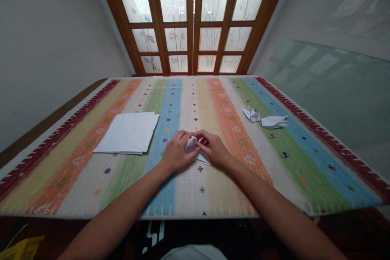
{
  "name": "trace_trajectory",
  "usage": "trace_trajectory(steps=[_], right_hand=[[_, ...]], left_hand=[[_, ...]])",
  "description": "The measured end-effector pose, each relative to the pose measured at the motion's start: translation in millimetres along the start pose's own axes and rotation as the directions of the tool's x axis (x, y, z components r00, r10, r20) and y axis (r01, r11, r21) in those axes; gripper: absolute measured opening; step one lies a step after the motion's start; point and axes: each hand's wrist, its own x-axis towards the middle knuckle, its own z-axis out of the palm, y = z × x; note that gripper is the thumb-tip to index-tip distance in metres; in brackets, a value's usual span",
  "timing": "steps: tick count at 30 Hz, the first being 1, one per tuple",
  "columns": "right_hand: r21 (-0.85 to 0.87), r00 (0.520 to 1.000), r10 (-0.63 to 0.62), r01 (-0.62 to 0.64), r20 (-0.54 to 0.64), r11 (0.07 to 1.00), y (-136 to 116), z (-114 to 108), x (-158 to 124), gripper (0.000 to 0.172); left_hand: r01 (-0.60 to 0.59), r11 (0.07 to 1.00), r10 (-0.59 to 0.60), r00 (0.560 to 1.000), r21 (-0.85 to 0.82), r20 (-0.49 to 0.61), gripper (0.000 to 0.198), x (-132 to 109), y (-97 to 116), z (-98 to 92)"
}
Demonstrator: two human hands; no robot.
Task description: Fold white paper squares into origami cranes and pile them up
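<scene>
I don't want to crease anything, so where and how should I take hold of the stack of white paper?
The stack of white paper is probably best pinched, top and underside, at its right edge, coming from the right: it lies flat on the striped cloth, its sheets sit unevenly along that edge, and the left hand is on that side.

"How does the paper [203,158] look?"
"Plain white and folded, with several layers; the rest of its shape is hard to read, since the left hand [177,150] and right hand [215,148] cover much of it."
"Which parts show?"
"A raised, pale fold up between the fingers, and below it a flatter part narrowing to a pointed corner toward the right wrist."
"How does it sit?"
"Gripped between both hands, low over the middle of the surface [191,201]. Whether its underside touches down, I can't tell."
</scene>
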Motion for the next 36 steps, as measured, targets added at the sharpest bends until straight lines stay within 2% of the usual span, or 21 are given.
trace_trajectory(steps=[6,10,15,18,23,29,32,36], right_hand=[[-0.083,0.995,-0.083,0.079,-0.048,0.993,-2,-5,1,0.013],[-0.073,0.986,-0.159,0.155,-0.042,0.985,-3,-9,2,0.011],[-0.071,0.99,-0.132,0.129,-0.053,0.989,0,-10,2,0.011],[-0.076,0.992,-0.115,0.11,-0.058,0.991,0,-11,1,0.011],[-0.072,0.99,-0.138,0.136,-0.016,0.988,0,-11,1,0.003],[-0.087,0.991,-0.131,0.13,-0.01,0.988,4,-14,2,0.014],[-0.081,0.989,-0.143,0.146,0.046,0.986,3,-18,1,0.017],[-0.083,0.978,-0.151,0.164,0.141,0.983,2,-20,-2,0.017]], left_hand=[[-0.017,0.996,0.021,0.999,-0.089,0.038,0.047,1,-13,5.6],[-0.019,0.987,0.03,0.997,-0.162,0.065,0.039,1,-19,7.9],[0.031,0.982,-0.012,0.995,-0.188,0.101,0.032,2,-19,4.1],[0.01,0.98,0.016,0.991,-0.196,0.133,0.027,4,-18,-0.8],[-0.043,0.986,0.07,0.984,-0.163,0.163,0.035,5,-19,-5.1],[-0.059,0.991,0.08,0.982,-0.122,0.174,0.039,5,-20,-5.8],[-0.055,0.992,0.073,0.984,-0.115,0.161,0.042,5,-22,-10.7],[-0.036,0.982,0.088,0.957,-0.187,0.275,0.039,4,-26,-19.5]])
